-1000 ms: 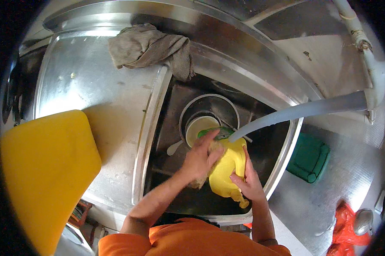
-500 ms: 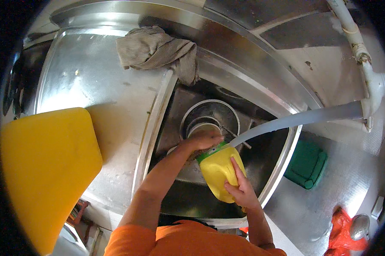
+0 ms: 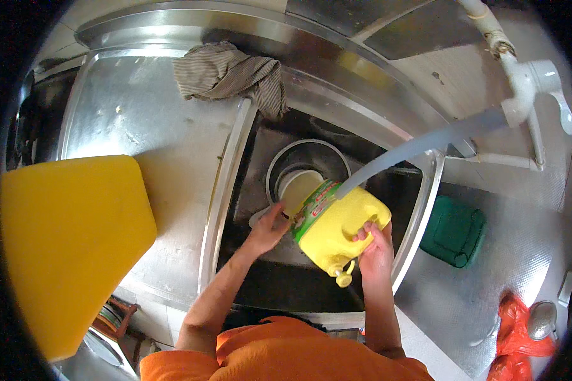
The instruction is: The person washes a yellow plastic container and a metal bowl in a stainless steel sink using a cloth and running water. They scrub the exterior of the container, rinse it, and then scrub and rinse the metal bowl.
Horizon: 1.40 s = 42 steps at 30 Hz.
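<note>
A yellow plastic jug point(image 3: 346, 222) with a green printed band is tilted over the sink point(image 3: 286, 289), its small capped neck toward me. Around the jug's handle side, my right hand point(image 3: 376, 244) is closed. My left hand point(image 3: 268, 230) is beside the banded end, fingers partly bent and apart; whether they touch the jug is unclear. Just beyond sits a white round container point(image 3: 300, 184) inside a larger metal-rimmed pot point(image 3: 308, 142). The jug hides part of both. A grey hose point(image 3: 419, 147) from the tap ends at the jug's upper side.
At the left a large yellow plastic container point(image 3: 76, 235) stands close to the sink's edge. A striped cloth point(image 3: 235, 73) hangs over the back ledge. To the right are a dark green tub point(image 3: 454, 232), a red plastic bag point(image 3: 517, 327) and a white tap fitting point(image 3: 520, 92).
My left hand has drawn back toward me from over the white container. The jug has turned and shifted right, bringing its capped neck and green band into view.
</note>
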Available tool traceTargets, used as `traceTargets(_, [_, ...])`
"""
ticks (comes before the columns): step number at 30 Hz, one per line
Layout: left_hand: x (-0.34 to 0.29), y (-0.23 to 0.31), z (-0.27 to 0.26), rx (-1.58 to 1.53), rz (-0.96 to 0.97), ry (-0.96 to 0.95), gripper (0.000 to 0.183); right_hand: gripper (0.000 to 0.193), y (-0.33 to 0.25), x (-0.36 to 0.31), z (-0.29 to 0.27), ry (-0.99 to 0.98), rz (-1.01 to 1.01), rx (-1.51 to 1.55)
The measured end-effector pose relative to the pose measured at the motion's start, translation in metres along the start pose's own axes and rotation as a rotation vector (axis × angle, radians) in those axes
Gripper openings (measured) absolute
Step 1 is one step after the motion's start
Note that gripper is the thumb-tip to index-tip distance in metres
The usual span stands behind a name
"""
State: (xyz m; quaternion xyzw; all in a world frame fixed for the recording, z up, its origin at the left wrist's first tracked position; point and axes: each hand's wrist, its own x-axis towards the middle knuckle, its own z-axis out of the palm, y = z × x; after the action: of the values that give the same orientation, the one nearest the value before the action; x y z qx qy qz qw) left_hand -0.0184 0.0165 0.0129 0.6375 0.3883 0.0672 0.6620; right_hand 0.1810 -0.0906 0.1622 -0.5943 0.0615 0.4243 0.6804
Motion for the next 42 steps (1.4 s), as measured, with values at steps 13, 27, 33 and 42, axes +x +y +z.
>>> traceTargets(13, [0.068, 0.181, 0.043, -0.062, 0.328, -0.316, 0.026, 0.049, 0.008, -0.010, -0.006, -0.043, -0.116, -0.021])
traceTargets(27, [0.063, 0.175, 0.056, -0.476, 0.107, -0.507, 0.012, 0.039, 0.023, 0.002, -0.013, 0.128, -0.100, -0.051])
traceTargets(33, [0.074, 0.170, 0.071, -0.526, 0.102, -0.466, 0.014, 0.038, 0.008, 0.017, -0.025, -0.005, 0.073, 0.019])
traceTargets(42, [0.077, 0.171, 0.039, -0.218, 0.134, -0.597, 0.016, 0.038, 0.008, 0.013, -0.014, 0.025, 0.074, 0.047])
